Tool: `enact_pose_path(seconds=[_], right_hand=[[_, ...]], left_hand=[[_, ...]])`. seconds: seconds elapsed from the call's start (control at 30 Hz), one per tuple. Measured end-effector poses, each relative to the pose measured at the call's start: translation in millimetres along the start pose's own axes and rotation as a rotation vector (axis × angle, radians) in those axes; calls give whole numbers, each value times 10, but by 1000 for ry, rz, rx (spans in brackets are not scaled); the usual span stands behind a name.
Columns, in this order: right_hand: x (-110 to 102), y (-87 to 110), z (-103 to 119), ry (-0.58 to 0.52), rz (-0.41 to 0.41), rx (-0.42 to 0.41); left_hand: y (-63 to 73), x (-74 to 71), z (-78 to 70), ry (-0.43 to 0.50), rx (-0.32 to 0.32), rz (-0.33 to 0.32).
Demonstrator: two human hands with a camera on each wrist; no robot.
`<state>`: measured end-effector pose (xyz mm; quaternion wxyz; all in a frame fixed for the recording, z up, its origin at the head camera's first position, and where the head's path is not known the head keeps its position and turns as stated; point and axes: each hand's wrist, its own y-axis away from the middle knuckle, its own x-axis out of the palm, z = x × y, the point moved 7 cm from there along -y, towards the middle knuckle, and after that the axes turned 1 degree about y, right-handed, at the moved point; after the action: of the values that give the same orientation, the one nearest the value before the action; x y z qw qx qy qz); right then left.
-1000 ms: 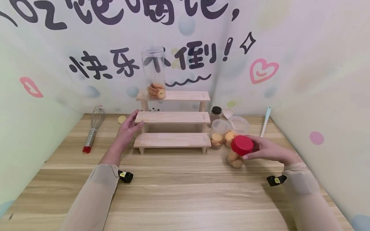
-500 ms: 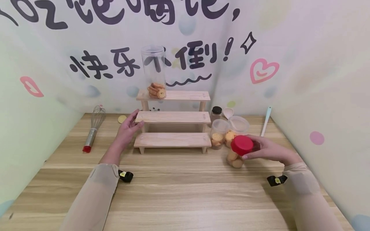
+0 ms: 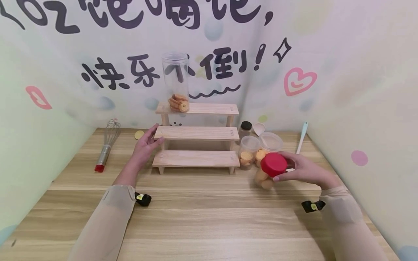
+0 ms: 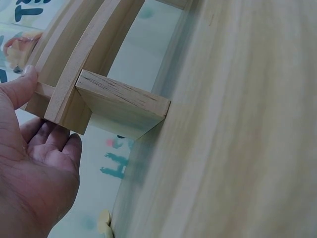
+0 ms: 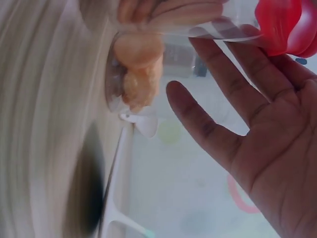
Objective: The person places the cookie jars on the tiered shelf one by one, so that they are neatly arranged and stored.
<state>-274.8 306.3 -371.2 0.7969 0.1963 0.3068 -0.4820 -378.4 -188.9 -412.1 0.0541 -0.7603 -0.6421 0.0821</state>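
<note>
My left hand [image 3: 145, 145] holds the left end of the middle board of a three-step wooden stand [image 3: 196, 158]. In the left wrist view its thumb lies at the board's upper side and the fingers curl below. At the right, my right hand [image 3: 303, 170] grips a clear jar of cookies [image 3: 266, 183] near its red lid [image 3: 274, 164]. That jar leans slightly and its base is blurred, close over the table. The right wrist view shows the fingers behind the clear wall, with the index finger extended away from it. On the stand's top step stands a tall clear jar [image 3: 175, 81] with some cookies.
Right of the stand are two clear jars of cookies, a narrow one [image 3: 249, 150] and a wider one [image 3: 272, 141]. Behind them are a black-lidded jar [image 3: 245, 131] and a white spoon [image 3: 259, 128]. A blue-handled utensil [image 3: 303, 134] lies far right, a whisk [image 3: 104, 154] far left.
The red-lidded jar has shifted slightly left relative to the table, its base now blurred. The whole head view has drifted a little. My left hand stays on the stand.
</note>
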Motion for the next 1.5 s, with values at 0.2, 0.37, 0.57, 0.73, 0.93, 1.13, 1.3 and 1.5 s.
enact_pose_path(seconds=[0.2,0.37,0.57,0.73,0.93,1.13,1.3,1.5], right_hand=[[-51,42,246,-44,-55,-91],[-140,31,514,-66,-156,-154],[-268,-114,835,-32,-287,-199],[-303,-236,992,-59,-328,-217],[-281,-347,1082,-62,-400,-227],[-258,-562,1202,-110,-470,-249],[-269,-803,1340,-126,-538,-215],[-285,-1127,1502,-158,-656,-229]], left_hand=[[-8,17,4,-22,-4,4],[-6,18,14,-26,-8,3],[-17,5,1,-26,-4,11],[-12,-6,-24,-44,-6,6],[-7,-19,-21,-58,-26,-4],[71,11,-149,-43,-50,4],[132,30,-248,-52,-53,3],[68,-11,-97,-45,-41,-2]])
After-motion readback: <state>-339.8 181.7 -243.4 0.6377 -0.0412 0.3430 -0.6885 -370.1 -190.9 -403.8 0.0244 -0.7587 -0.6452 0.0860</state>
